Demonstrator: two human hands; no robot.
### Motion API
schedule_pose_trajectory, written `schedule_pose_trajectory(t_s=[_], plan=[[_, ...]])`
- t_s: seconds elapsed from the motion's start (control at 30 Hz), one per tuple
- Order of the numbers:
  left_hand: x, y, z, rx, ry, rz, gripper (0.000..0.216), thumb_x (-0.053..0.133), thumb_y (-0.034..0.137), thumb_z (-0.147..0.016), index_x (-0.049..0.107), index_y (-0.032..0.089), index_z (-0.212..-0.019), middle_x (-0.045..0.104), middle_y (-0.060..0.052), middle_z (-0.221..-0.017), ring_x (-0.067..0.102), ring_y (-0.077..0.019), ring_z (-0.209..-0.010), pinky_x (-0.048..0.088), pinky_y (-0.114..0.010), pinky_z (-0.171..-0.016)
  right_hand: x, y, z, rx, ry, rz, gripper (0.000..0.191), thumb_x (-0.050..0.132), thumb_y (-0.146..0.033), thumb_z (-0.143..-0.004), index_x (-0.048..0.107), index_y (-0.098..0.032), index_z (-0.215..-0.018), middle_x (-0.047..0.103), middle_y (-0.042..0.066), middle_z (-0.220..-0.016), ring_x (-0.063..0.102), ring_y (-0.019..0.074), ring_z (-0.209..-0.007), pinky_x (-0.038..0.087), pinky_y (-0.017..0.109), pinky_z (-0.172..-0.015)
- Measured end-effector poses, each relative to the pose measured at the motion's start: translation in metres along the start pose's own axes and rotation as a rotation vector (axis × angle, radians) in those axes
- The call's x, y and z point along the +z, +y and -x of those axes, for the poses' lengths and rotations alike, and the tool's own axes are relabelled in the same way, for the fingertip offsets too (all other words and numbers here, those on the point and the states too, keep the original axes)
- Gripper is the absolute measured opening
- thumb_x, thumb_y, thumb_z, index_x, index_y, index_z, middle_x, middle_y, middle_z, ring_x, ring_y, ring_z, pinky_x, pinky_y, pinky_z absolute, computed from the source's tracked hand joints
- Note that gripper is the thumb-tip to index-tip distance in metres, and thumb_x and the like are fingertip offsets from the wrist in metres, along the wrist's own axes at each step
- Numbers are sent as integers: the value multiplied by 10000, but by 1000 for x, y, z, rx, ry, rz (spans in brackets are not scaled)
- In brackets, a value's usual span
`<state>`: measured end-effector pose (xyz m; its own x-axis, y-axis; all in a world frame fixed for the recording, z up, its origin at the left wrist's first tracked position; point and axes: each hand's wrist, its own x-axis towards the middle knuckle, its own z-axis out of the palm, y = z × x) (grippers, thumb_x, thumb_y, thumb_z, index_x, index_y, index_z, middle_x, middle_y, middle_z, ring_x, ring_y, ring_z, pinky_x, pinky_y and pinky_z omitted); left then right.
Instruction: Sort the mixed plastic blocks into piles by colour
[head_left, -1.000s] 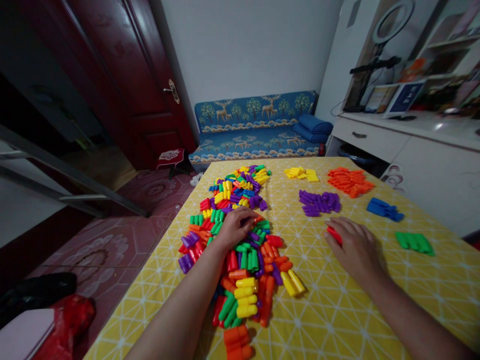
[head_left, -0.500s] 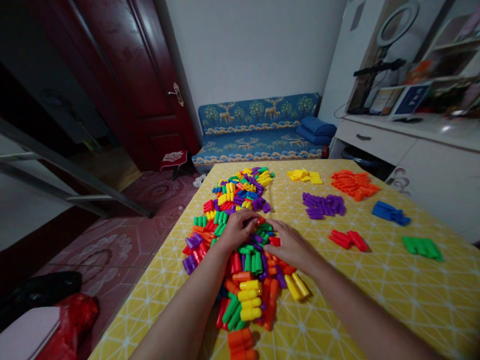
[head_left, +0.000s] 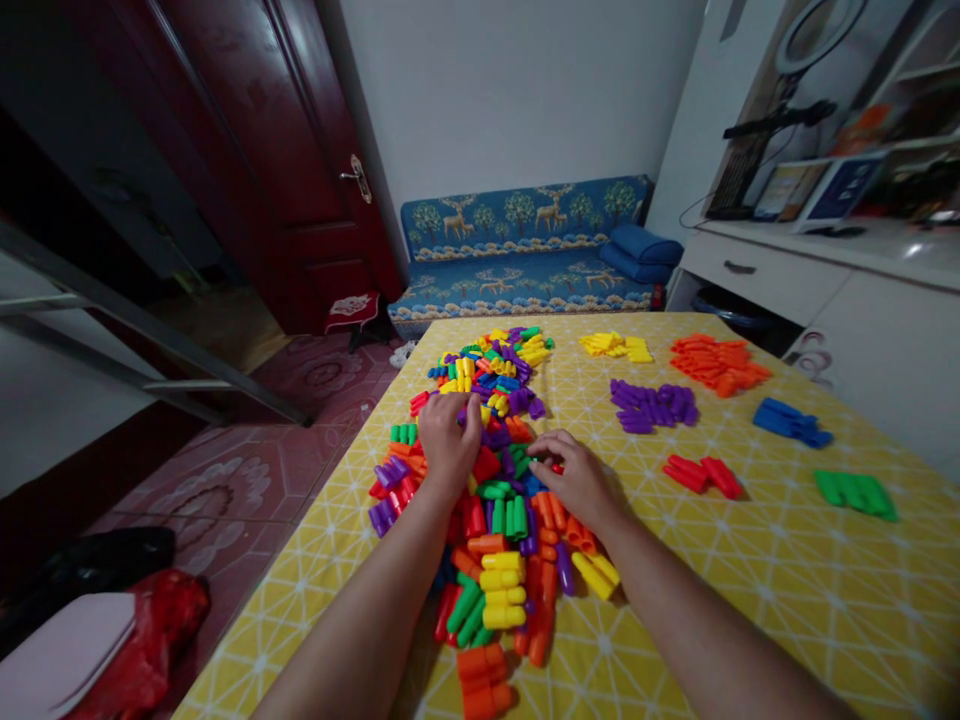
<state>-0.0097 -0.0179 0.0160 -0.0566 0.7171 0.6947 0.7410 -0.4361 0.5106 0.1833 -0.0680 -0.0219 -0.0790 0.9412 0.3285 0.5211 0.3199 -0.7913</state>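
Note:
A long mixed pile of coloured plastic blocks [head_left: 487, 560] runs down the left half of the yellow tablecloth [head_left: 750, 590]. My left hand [head_left: 448, 445] rests on the pile's middle with fingers curled over red and purple pieces. My right hand [head_left: 570, 478] sits just right of it, fingers bent and pinching a small red block [head_left: 556, 467]. To the right lie sorted groups: yellow blocks [head_left: 616, 346], orange blocks [head_left: 718, 363], purple blocks [head_left: 651, 405], blue blocks [head_left: 791, 422], red blocks [head_left: 703, 474] and green blocks [head_left: 855, 492].
A blue patterned sofa [head_left: 525, 255] stands beyond the table's far edge. A white cabinet [head_left: 840, 300] with a ring light is at the right. A dark red door [head_left: 300, 170] is at the left, above a tiled floor [head_left: 247, 470] with a red bag [head_left: 161, 630].
My right hand left red blocks in the red group at the right, then came back to the mixed pile beside my left hand. My left hand shifted slightly up the pile.

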Motion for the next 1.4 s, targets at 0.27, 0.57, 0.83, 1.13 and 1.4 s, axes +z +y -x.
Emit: schedule_pose_trajectory(t_s=[0.27,0.57,0.83,1.13,1.4], plan=[[-31,-44,-36,-131,-618,-192,421,680,158,-638,714,197,-1056,715,-87,-962,660,-270,-890,506,-315,-744,-4,-10,0,11,-22,-50,199,573,-136,-753,673,-244,-888,640,12,-990,596,145,-776,516,302,-770],[-28,-48,-32,-62,-682,-73,615,804,141,-497,709,221,-1100,733,-54,-950,669,-238,-835,518,-282,-692,-8,-15,4,-52,-173,-9,512,708,-239,-735,615,-280,-1237,604,30,-1264,612,168,-888,503,326,-836],[-25,-16,-35,-288,-725,443,535,729,191,-644,679,223,-1176,707,-41,-1048,633,-164,-765,510,-249,-630,-4,-10,2,-68,-160,-15,459,698,-198,-730,651,-285,-1179,627,30,-1225,609,200,-1063,484,357,-935],[-1,12,-14,-362,-852,829,575,840,256,-606,695,227,-1161,698,-56,-1081,641,-198,-930,526,-245,-703,3,-9,2,68,-99,-474,393,622,-291,-803,551,-273,-1189,695,36,-1099,666,216,-990,531,376,-892],[-8,15,-14,-295,-1112,846,626,843,336,-629,682,175,-1212,731,-59,-998,652,-200,-844,507,-248,-704,5,-2,-2,50,90,-439,409,637,-424,-832,583,-256,-1201,645,45,-1242,590,234,-1163,465,387,-1007]])
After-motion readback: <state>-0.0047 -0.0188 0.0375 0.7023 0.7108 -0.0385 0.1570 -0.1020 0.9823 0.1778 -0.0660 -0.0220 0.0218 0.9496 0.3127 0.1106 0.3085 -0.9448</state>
